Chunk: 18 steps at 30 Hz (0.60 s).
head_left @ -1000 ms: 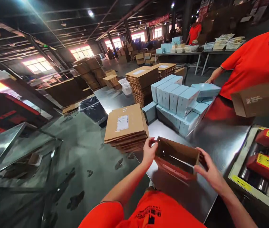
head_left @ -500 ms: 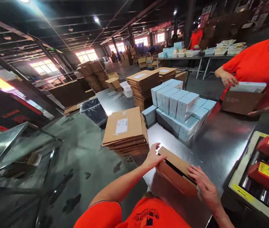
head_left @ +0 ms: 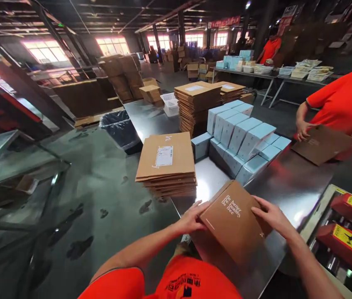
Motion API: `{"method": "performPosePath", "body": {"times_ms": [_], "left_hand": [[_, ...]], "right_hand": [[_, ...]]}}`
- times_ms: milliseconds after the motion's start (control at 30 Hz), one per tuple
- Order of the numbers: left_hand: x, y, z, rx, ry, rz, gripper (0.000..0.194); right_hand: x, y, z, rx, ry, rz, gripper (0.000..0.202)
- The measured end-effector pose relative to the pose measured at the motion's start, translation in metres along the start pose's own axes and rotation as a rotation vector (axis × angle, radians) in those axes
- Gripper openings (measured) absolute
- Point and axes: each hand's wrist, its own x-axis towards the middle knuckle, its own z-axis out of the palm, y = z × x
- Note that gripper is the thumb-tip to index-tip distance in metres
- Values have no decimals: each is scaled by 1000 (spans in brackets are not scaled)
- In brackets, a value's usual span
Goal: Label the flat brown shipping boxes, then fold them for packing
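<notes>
A brown cardboard box (head_left: 230,222) with white printed lettering is held tilted over the near part of the metal table (head_left: 207,172). My left hand (head_left: 193,218) grips its left edge, thumb on the near side. On the opposite edge, my right hand (head_left: 271,214) has its fingers over the top corner of the box. Just beyond stand several light blue boxes (head_left: 238,133), stacked in rows. To the left of them lies a pile of flattened cartons (head_left: 166,162), the top one bearing a white label.
At right, a roller machine (head_left: 347,241) with red guards and yellow warning stickers adjoins the table. Across from me a co-worker (head_left: 347,99) handles another brown carton (head_left: 321,143). Farther back are taller carton stacks (head_left: 197,101), a white basket (head_left: 170,104) and a black-lined bin (head_left: 121,128).
My box has turned so its printed face shows, where its narrow side with a dark gap faced up before. The co-worker's carton, earlier open with a pale item inside, now shows a broad brown face.
</notes>
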Motion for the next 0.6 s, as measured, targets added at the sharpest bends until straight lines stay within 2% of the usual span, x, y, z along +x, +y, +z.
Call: {"method": "performPosePath", "body": {"times_ms": [67,167,233,267,300,367,467,533,600], "left_hand": [[20,2,-7,-22,48,-32,66],[44,16,-8,-286,127,-92,68],[45,27,-4,-364,92,-101,72],[40,30,-2,-353,64,-96,73],[34,32,0,-332,42,-91,73],[20,32,5,-312,26,-94,72],[10,24,13,-347,18,-124,74],[13,16,19,-363,10,-144,76],[22,6,24,-348,20,-145,76]], "right_hand": [[-16,-18,1,-191,-54,-149,56],[-43,-45,35,-376,-263,-285,52],[-42,-60,52,-408,-425,-358,45],[-31,-68,53,-403,-481,-395,39],[-11,-77,49,-393,-490,-425,34],[52,-102,33,-386,-387,-475,32],[185,-148,21,-553,-103,-580,52],[270,-178,30,-808,-60,-573,73],[334,-202,49,-997,-66,-539,84]]}}
